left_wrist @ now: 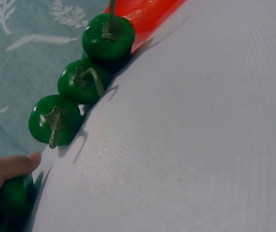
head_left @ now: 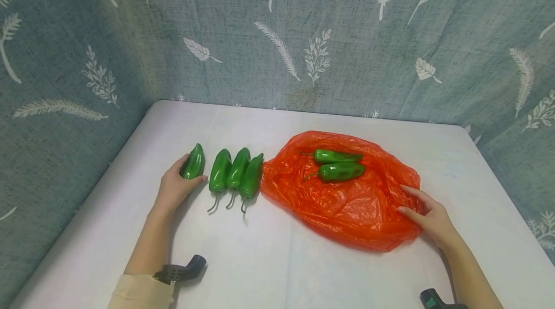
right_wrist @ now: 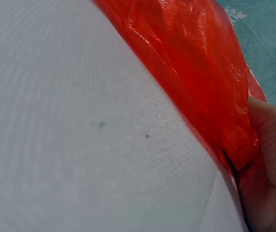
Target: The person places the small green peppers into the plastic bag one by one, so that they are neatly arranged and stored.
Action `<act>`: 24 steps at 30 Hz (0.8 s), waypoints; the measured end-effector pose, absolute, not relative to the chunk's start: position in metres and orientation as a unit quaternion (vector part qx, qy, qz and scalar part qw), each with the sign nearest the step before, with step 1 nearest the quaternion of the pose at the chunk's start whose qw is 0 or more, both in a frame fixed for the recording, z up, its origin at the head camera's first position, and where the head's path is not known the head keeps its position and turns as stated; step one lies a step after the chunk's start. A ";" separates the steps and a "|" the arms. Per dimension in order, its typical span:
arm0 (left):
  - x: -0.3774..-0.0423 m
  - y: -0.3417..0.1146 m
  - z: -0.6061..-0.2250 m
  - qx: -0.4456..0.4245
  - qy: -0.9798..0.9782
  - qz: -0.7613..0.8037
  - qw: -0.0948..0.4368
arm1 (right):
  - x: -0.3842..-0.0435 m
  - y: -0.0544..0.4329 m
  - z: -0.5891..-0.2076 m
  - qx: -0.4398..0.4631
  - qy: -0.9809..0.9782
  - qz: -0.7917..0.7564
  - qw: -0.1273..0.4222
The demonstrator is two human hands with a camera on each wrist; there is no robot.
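Note:
At the left of the table, my left hand (head_left: 175, 183) holds a green pepper (head_left: 193, 162), fingers along its far left side and thumb across its near end. The left wrist view shows that thumb over the pepper (left_wrist: 15, 198) at the lower left corner. Three more green peppers (head_left: 236, 174) lie side by side just to its right, stems toward me. My right hand (head_left: 431, 215) rests on the right edge of a crumpled red plastic bag (head_left: 347, 208), thumb and finger spread apart; its other fingers are hidden. Two green peppers (head_left: 340, 164) lie on the bag.
A white-covered table (head_left: 243, 261) carries everything. Behind it and along its left side hangs a blue-green cloth (head_left: 243, 58) with white leaf prints. Dark wrist straps (head_left: 182, 270) are on both forearms.

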State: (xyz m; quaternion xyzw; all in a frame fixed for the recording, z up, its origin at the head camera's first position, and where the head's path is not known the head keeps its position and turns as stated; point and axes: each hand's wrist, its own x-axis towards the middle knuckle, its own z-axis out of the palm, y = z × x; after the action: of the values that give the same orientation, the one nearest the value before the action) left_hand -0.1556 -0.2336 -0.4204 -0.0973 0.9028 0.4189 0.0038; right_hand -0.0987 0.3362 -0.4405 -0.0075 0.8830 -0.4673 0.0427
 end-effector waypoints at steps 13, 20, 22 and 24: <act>-0.154 -0.231 -0.423 -0.099 0.897 0.429 -0.047 | -0.099 0.336 -0.437 0.002 0.886 -0.462 0.048; -0.154 -0.231 -0.420 -0.087 0.896 0.433 -0.053 | -0.100 0.336 -0.437 0.000 0.882 -0.469 0.049; -0.154 -0.231 -0.419 -0.086 0.893 0.437 -0.057 | -0.099 0.336 -0.437 0.000 0.880 -0.472 0.051; -0.154 -0.230 -0.417 -0.085 0.892 0.440 -0.058 | -0.099 0.336 -0.436 0.002 0.879 -0.474 0.053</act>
State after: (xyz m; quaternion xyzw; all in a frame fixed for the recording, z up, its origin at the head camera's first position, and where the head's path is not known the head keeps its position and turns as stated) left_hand -0.1538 -0.2304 -0.4172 -0.0849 0.8922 0.4398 -0.0582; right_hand -0.0992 0.3364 -0.4363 0.0019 0.8788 -0.4742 0.0528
